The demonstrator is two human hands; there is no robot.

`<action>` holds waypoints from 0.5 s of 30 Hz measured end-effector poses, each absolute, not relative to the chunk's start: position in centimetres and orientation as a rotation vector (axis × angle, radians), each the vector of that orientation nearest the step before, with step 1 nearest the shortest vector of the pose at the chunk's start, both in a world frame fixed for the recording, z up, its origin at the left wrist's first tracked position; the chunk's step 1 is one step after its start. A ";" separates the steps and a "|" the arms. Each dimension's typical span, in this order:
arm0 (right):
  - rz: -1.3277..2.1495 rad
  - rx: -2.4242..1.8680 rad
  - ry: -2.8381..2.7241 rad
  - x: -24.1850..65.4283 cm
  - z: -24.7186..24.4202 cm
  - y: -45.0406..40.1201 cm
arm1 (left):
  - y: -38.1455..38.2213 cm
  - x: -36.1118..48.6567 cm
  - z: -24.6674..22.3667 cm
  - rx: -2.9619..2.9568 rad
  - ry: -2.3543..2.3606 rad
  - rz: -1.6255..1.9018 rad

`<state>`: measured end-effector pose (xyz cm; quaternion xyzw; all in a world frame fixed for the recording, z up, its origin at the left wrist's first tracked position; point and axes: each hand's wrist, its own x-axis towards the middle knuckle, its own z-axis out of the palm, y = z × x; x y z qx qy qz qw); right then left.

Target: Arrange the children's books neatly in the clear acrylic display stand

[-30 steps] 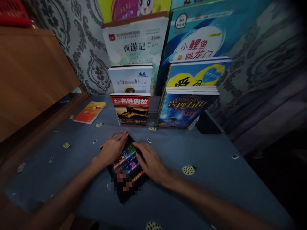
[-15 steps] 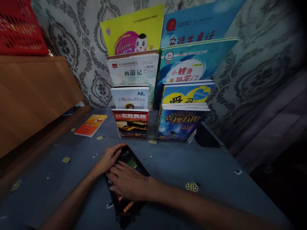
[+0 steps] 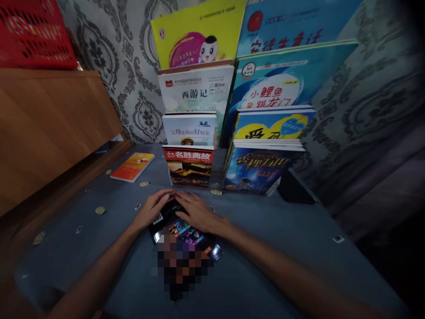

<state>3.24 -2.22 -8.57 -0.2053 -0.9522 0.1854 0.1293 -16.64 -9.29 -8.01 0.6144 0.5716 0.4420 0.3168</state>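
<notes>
A black, glossy book (image 3: 194, 237) with several small coloured pictures lies tilted on the table, its near part hidden by a pixelated patch. My left hand (image 3: 153, 209) holds its far left corner, fingers bent over the edge and thumb on the surface. Beside it, almost touching fingertips, my right hand (image 3: 198, 212) grips the far edge, fingers over it and thumb on the face. A pale barcode-like patch shows near my left hand.
Several books stand in two stepped columns, among them a red-topped book (image 3: 189, 166) and a dark blue book (image 3: 254, 168). An orange book (image 3: 133, 167) lies at the left. Beyond are a wooden cabinet (image 3: 53, 128), a red basket (image 3: 36, 35) and a black object (image 3: 297, 188).
My right hand has moved from lying over the book's middle to its far edge. The book shows different pictures and is turned. The view has shifted slightly.
</notes>
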 end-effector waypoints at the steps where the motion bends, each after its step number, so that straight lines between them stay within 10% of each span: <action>1: 0.541 -0.627 -2.768 3.7 -8.7 -2.0 | -9.4 -16.6 -8.0 1.637 1.532 1.156; 15: 0.446 -0.645 -2.827 8.7 -9.1 -5.3 | -10.1 -15.8 -7.9 1.978 1.783 0.993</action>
